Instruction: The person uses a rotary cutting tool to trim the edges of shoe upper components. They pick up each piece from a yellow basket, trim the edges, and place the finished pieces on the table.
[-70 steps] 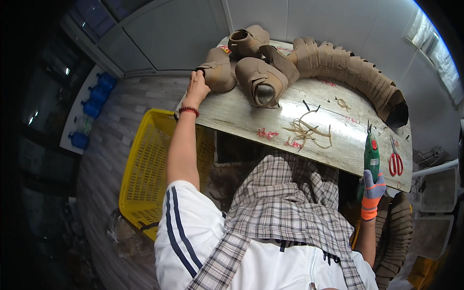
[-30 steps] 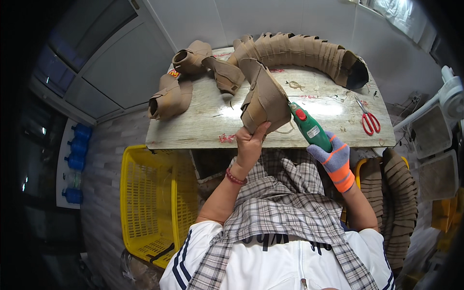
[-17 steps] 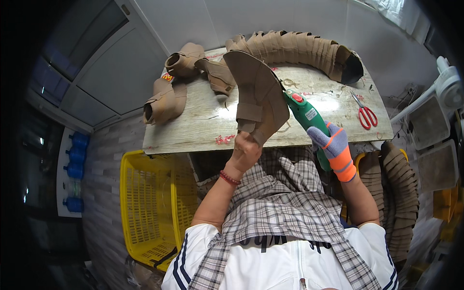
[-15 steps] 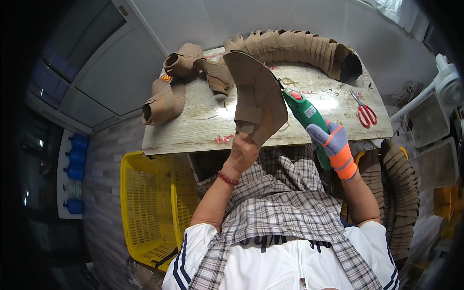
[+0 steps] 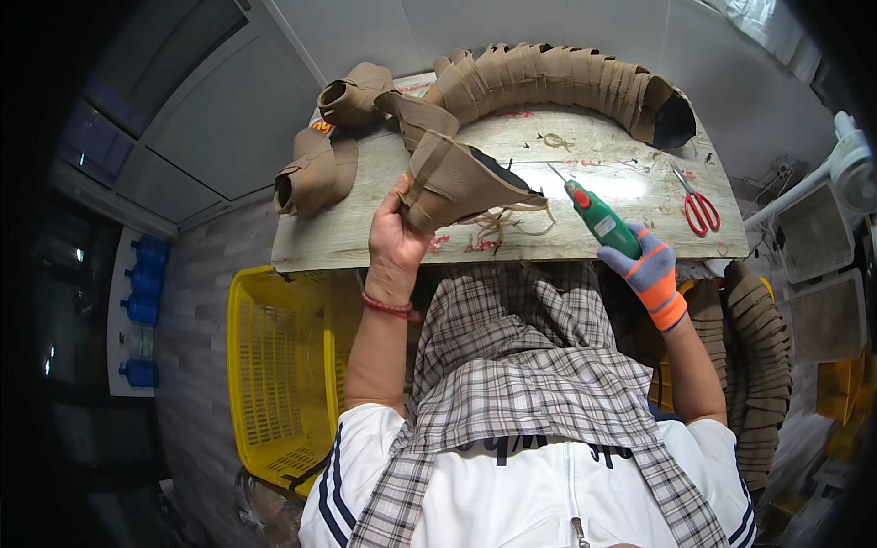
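Wood-grain worktable [image 5: 365, 233] against pale grey wall panels [image 5: 365, 36]; grey plank floor [image 5: 196, 274]; yellow slatted crate [image 5: 274, 365] near left; blue water bottles [image 5: 137, 310] far left; white bins [image 5: 818, 274] right

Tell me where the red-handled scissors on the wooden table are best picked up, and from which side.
The red-handled scissors are probably best taken by the red loops, which lie at the near end, toward the table edge; the blades point away. Coming from above on the right side seems easiest, since the gloved right hand is nearest and holds a green power tool.
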The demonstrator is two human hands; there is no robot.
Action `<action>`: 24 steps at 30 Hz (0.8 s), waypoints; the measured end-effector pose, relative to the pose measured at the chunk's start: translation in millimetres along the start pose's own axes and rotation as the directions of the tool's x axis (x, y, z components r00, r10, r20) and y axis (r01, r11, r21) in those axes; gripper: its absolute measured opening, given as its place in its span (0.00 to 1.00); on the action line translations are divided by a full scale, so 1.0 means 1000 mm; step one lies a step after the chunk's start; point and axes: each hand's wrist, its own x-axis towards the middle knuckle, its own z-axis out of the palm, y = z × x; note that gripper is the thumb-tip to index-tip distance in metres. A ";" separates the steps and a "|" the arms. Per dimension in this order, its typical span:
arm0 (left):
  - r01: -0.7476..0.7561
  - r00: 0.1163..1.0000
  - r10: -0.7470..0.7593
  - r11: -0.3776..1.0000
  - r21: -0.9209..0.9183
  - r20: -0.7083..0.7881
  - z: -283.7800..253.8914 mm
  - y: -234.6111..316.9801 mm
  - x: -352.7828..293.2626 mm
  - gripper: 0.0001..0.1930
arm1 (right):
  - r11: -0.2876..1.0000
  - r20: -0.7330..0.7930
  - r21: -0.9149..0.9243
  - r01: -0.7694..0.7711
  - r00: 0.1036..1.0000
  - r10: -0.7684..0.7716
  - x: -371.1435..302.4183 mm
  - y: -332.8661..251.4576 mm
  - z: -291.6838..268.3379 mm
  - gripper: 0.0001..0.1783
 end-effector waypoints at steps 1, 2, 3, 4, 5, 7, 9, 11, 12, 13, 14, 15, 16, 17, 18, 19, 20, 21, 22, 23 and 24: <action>0.087 0.996 -0.085 0.990 -0.110 0.026 -0.011 0.011 0.004 0.17 | 0.996 -0.022 -0.039 0.085 0.996 -0.086 -0.003 0.000 0.001 0.30; 0.178 0.984 -0.169 0.960 -0.217 0.063 -0.019 0.016 0.005 0.16 | 0.981 -0.035 -0.109 0.161 0.986 -0.166 -0.004 -0.001 0.001 0.30; 0.173 0.985 -0.170 0.957 -0.235 0.031 -0.027 0.019 0.005 0.16 | 0.969 -0.044 -0.150 0.198 0.978 -0.206 -0.005 0.000 0.001 0.29; 0.173 0.984 -0.177 0.952 -0.252 0.003 -0.029 0.020 0.006 0.16 | 0.953 -0.054 -0.196 0.230 0.968 -0.245 -0.006 0.001 -0.001 0.29; 0.172 0.982 -0.185 0.947 -0.270 -0.024 -0.031 0.020 0.007 0.15 | 0.935 -0.062 -0.242 0.261 0.957 -0.283 -0.007 0.002 -0.002 0.29; 0.186 0.977 -0.210 0.932 -0.311 -0.046 -0.034 0.019 0.007 0.15 | 0.919 -0.074 -0.231 0.320 0.936 -0.344 -0.005 0.003 -0.004 0.29; 0.192 0.973 -0.225 0.920 -0.340 -0.060 -0.034 0.016 0.007 0.15 | 0.902 -0.053 -0.239 0.359 0.923 -0.382 -0.004 0.001 -0.006 0.29; 0.191 0.971 -0.228 0.915 -0.357 -0.066 -0.035 0.014 0.009 0.15 | 0.886 0.000 -0.264 0.381 0.919 -0.395 -0.002 -0.003 -0.009 0.29; 0.217 0.966 -0.254 0.899 -0.380 -0.048 -0.035 0.013 0.010 0.15 | 0.886 -0.010 -0.251 0.389 0.914 -0.404 -0.003 -0.003 -0.009 0.29; 0.242 0.960 -0.277 0.883 -0.403 -0.030 -0.036 0.012 0.011 0.15 | 0.886 -0.017 -0.237 0.399 0.910 -0.415 -0.004 -0.003 -0.009 0.29; 0.266 0.954 -0.299 0.865 -0.425 -0.012 -0.037 0.012 0.012 0.15 | 0.885 -0.025 -0.223 0.409 0.905 -0.425 -0.004 -0.003 -0.009 0.29; 0.271 0.953 -0.303 0.864 -0.425 -0.008 -0.037 0.011 0.012 0.16 | 0.887 -0.026 -0.202 0.415 0.903 -0.429 -0.003 -0.004 -0.009 0.29; 0.277 0.951 -0.308 0.862 -0.425 -0.005 -0.037 0.009 0.013 0.16 | 0.889 -0.027 -0.181 0.420 0.902 -0.431 -0.003 -0.006 -0.009 0.30; 0.282 0.950 -0.312 0.860 -0.426 -0.001 -0.036 0.007 0.013 0.16 | 0.891 -0.028 -0.159 0.425 0.900 -0.434 -0.003 -0.007 -0.009 0.30; 0.274 0.950 -0.311 0.871 -0.409 -0.024 -0.035 0.005 0.013 0.16 | 0.889 -0.020 -0.168 0.426 0.900 -0.435 -0.002 -0.008 -0.010 0.30; 0.267 0.950 -0.308 0.881 -0.391 -0.046 -0.032 0.003 0.013 0.16 | 0.887 -0.012 -0.176 0.427 0.900 -0.435 -0.002 -0.009 -0.011 0.30; 0.260 0.950 -0.306 0.891 -0.373 -0.068 -0.029 0.001 0.014 0.17 | 0.885 -0.004 -0.185 0.427 0.900 -0.436 -0.002 -0.009 -0.011 0.30; 0.280 0.945 -0.324 0.876 -0.393 -0.047 -0.027 0.000 0.014 0.17 | 0.883 -0.007 -0.176 0.435 0.896 -0.443 -0.002 -0.008 -0.010 0.30; 0.300 0.940 -0.340 0.860 -0.413 -0.026 -0.024 -0.001 0.015 0.17 | 0.881 -0.009 -0.167 0.443 0.893 -0.451 -0.001 -0.007 -0.009 0.30; 0.320 0.934 -0.357 0.844 -0.431 -0.004 -0.023 -0.001 0.016 0.17 | 0.878 -0.011 -0.157 0.451 0.889 -0.459 0.000 -0.007 -0.008 0.30; 0.324 0.936 -0.353 0.848 -0.419 0.011 -0.023 -0.002 0.016 0.17 | 0.880 -0.006 -0.150 0.452 0.889 -0.458 0.001 -0.009 -0.008 0.30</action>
